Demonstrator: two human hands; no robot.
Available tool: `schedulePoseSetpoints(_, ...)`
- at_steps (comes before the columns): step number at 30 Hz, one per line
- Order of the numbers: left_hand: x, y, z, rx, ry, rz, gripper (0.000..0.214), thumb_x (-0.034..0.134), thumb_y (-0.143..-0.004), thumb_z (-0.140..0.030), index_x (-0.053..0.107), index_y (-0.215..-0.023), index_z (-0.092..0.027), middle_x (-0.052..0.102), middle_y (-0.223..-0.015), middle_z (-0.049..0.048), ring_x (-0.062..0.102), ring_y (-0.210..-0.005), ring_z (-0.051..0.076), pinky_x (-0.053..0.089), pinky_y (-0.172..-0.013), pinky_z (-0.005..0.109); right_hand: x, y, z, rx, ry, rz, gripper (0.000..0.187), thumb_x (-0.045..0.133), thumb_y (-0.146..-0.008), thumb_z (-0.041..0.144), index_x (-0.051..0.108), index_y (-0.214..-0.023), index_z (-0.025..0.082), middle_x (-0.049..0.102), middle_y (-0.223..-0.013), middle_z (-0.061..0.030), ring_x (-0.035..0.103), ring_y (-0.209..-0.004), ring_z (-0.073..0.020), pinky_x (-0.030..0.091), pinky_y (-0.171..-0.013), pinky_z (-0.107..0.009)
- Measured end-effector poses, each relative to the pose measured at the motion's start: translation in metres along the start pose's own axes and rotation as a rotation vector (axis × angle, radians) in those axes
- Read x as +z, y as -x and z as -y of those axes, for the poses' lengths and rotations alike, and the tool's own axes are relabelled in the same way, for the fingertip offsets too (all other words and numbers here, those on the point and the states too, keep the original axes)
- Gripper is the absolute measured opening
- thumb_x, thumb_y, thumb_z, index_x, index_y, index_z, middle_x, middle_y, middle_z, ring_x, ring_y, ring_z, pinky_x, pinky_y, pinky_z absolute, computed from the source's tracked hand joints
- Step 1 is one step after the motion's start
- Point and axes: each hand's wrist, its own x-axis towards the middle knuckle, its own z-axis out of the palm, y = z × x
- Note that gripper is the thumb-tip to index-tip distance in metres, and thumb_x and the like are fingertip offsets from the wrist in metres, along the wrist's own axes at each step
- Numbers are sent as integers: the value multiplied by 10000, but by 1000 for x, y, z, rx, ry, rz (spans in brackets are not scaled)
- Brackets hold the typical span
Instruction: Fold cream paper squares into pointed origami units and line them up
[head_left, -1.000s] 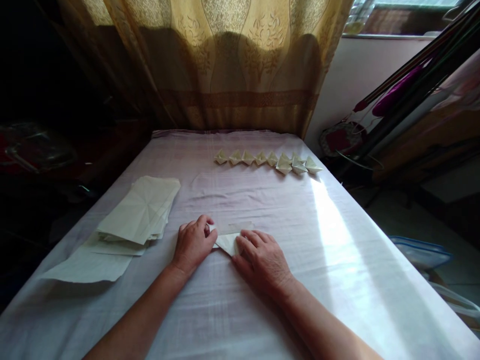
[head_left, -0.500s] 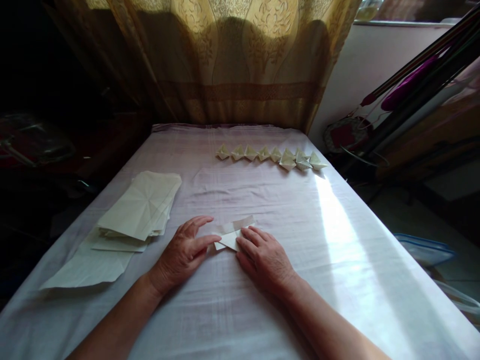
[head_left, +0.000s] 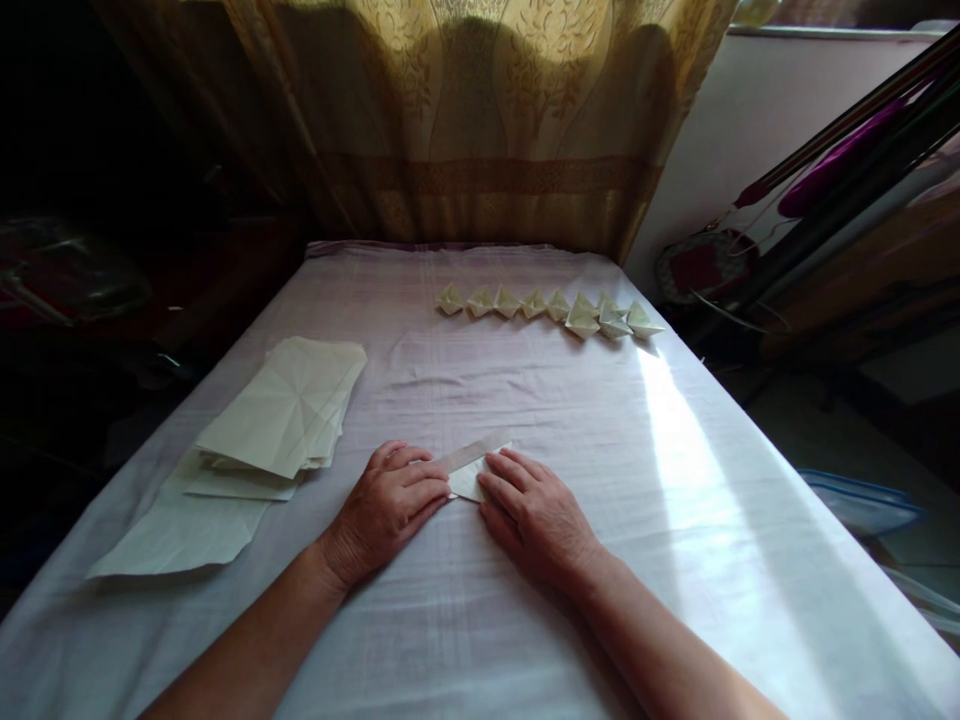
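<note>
A small piece of pale folded paper [head_left: 470, 480], with one long greyish flap along its far side, lies on the cloth-covered table between my hands. My left hand [head_left: 394, 497] has its fingers drawn together over the paper's left end, with the thumb mostly hidden. On the right end, the curled fingers of my right hand [head_left: 536, 505] hold the sheet down. Both palms face the table, and the fingers cover much of the paper's lower edges.
Left of my hands lies a loose stack of creased paper sheets [head_left: 281, 410]. Several folded paper boats [head_left: 581, 316] stand in a row near the far right corner of the table [head_left: 420, 640]. A patterned curtain [head_left: 480, 150] hangs beyond the far edge.
My left hand has moved right and closed its spread fingers over the paper's left end. My right hand keeps its hold. The view has shifted slightly.
</note>
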Motion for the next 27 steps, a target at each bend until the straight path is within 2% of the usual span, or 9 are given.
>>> schedulePoseSetpoints(8, 7, -2, 0, -172, 31, -12, 155, 571, -934, -313, 666, -855, -219, 697, -1013, 23, 589, -984, 192, 357, -955, 394, 0, 1, -1, 10, -25, 18, 240, 574, -896, 250, 649, -1114, 181, 643, -1223, -119, 550, -1189, -266, 490, -1002, -435)
schedulePoseSetpoints(12, 9, -6, 0, -230, 36, 33, 158, 555, -935, -300, 638, -830, -215, 692, -1014, 23, 597, -975, 188, 362, -948, 390, -1, 0, 0, 27, -27, 37, 233, 578, -893, 244, 657, -1102, 180, 639, -1228, -112, 543, -1193, -269, 480, -1011, -437)
schedulePoseSetpoints(23, 14, -12, -3, -308, 16, 63, 123, 612, -888, -257, 556, -788, -211, 666, -939, 5, 584, -931, 195, 363, -886, 369, 0, 0, 2, 26, -13, 30, 238, 580, -883, 223, 657, -1099, 160, 639, -1221, -122, 542, -1186, -273, 477, -1004, -428)
schedulePoseSetpoints(27, 17, -10, -3, -348, 20, 31, 101, 641, -862, -244, 544, -859, -217, 657, -954, 15, 580, -955, 209, 377, -885, 370, 1, 1, 2, 21, 7, 53, 317, 575, -887, 220, 622, -1195, 163, 620, -1254, -123, 518, -1208, -277, 465, -1007, -435)
